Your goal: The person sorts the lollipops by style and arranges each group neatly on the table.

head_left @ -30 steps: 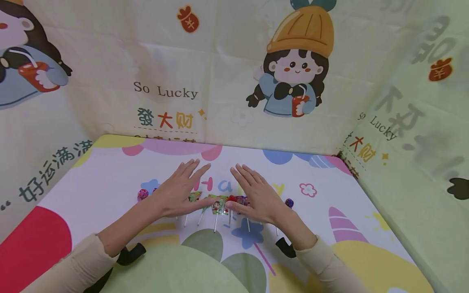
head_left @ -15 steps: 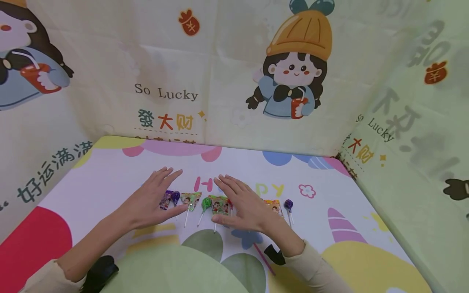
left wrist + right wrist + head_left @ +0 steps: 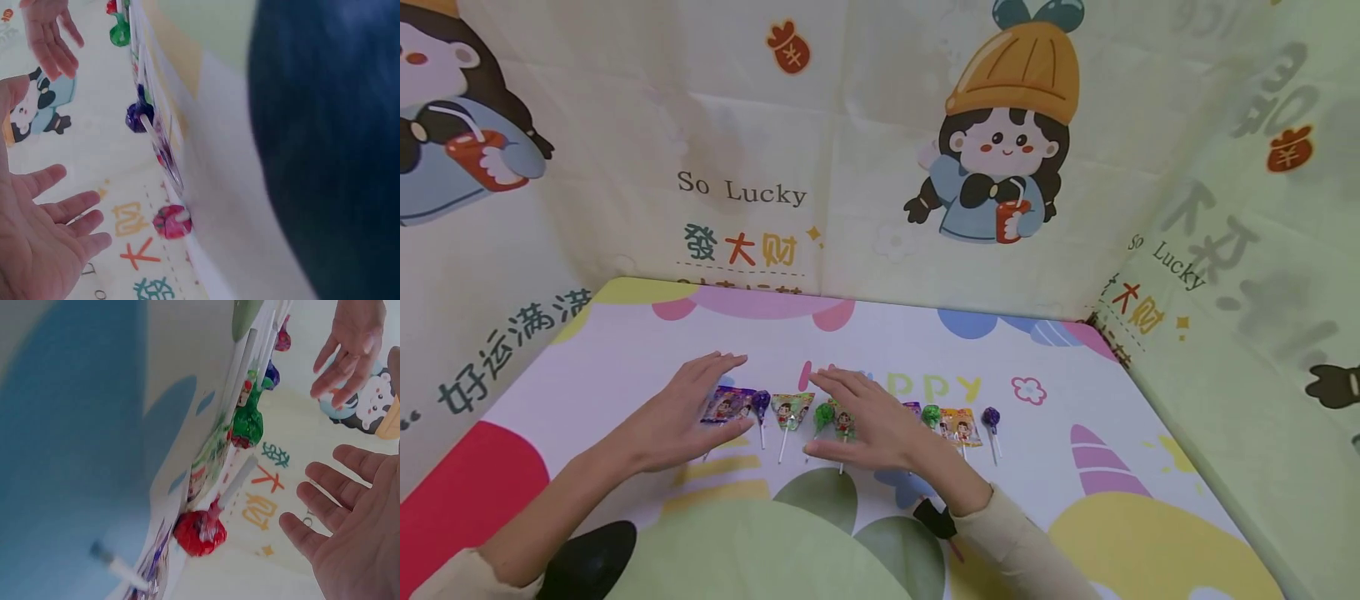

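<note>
A row of wrapped lollipops lies across the middle of the mat. My left hand (image 3: 681, 417), fingers spread and holding nothing, hovers at the row's left end, by a flat purple-wrapped lollipop (image 3: 728, 404) and a round purple lollipop (image 3: 761, 402). Over the middle of the row hangs my right hand (image 3: 868, 421), also bare, partly covering a round green lollipop (image 3: 824, 415). Under that hand, the right wrist view shows a round red lollipop (image 3: 201, 532), hidden in the head view. A round pink lollipop (image 3: 172, 222) appears near my left hand in the left wrist view.
Farther right in the row lie a second round green lollipop (image 3: 931, 415), a flat orange-wrapped lollipop (image 3: 959, 425) and a round purple one at the end. The printed mat (image 3: 1045, 358) meets cartoon-printed cloth walls (image 3: 865, 125) at its back and sides.
Both hands have shifted left along the row, their fingers still extended. Lollipops on the right side have come into sight from behind the right hand; the lollipops have not moved.
</note>
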`<state>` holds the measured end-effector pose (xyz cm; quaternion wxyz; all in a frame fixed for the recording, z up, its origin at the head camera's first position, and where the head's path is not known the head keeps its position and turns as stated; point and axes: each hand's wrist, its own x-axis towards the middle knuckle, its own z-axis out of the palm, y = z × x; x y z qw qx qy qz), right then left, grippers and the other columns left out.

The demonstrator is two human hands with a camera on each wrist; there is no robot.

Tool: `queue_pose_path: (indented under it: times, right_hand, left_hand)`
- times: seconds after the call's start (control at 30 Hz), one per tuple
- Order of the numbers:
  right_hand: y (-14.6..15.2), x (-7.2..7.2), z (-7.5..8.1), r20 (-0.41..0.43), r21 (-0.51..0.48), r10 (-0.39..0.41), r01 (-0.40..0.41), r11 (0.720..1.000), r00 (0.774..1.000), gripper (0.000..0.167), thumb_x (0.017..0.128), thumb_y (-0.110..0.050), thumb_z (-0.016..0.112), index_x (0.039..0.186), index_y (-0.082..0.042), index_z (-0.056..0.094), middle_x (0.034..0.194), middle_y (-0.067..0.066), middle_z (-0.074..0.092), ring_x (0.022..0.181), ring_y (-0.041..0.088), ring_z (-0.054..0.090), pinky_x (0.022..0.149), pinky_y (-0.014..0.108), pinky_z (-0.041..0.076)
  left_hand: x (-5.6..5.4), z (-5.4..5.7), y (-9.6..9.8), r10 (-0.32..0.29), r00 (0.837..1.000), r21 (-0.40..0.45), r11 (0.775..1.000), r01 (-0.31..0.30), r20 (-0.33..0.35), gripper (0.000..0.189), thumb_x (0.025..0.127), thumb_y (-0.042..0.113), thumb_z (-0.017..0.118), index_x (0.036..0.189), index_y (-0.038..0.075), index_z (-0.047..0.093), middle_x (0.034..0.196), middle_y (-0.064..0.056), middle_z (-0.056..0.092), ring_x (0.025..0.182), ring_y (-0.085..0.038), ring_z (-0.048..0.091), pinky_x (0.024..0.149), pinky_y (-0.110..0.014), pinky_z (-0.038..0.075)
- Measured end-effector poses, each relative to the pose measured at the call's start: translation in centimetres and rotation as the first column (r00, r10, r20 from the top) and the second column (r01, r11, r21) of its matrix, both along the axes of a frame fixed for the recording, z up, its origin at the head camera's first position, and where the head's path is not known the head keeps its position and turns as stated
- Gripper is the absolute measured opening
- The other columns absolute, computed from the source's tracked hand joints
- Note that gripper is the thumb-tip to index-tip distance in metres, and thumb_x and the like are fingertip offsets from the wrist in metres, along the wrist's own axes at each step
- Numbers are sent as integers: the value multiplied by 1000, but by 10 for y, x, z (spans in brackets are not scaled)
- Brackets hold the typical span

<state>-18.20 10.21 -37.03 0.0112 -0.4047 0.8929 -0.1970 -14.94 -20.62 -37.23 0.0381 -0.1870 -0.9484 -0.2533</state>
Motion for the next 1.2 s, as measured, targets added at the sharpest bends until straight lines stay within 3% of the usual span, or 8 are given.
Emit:
queue_pose_path:
  times: [0.13,0.33,0.57,0.87,1.2]
  right_hand:
    - [-7,-3,-2,19,0,17,-17,1000,1000,84,93,-63,62,162,-27,29,164,-3,33,153,19,28,119,50,34]
    - [-15,-8,-6,27,25,33,-34,999,999,82,94,-63,61,160,-24,34,162,-3,36,149,20,34,118,48,35]
    - [-22,-14,-8,60,44,37,-39,998,998,80,95,-60,62,160,-21,36,160,0,39,149,20,35,118,46,35]
    - [-34,-22,-9,82,66,104,-110,992,991,72,96,-50,67,155,-16,44,152,1,50,139,16,45,115,35,40]
    - [-47,-33,-7,100,173,126,-142,975,987,55,97,-31,70,146,-11,54,142,4,58,130,16,51,111,27,42]
  left_hand:
    - [-3,0,-6,-16,1000,12,1000,15,21,83,90,50,73,156,16,36,160,-26,30,146,-48,27,101,-75,38]
    - [-9,-2,-17,-92,995,53,994,90,33,71,92,32,74,151,10,42,154,-25,39,142,-47,31,105,-73,36]
    - [-18,-6,-28,-152,988,43,988,151,11,67,87,19,77,145,4,48,145,-21,50,135,-42,40,106,-67,40]
    - [-28,-8,-36,-185,980,6,983,185,73,68,82,21,80,141,4,53,140,-17,55,129,-40,47,104,-66,42]
    - [-39,-5,-35,-221,962,-35,973,230,159,68,76,21,84,136,4,58,131,-14,58,118,-32,52,103,-59,47]
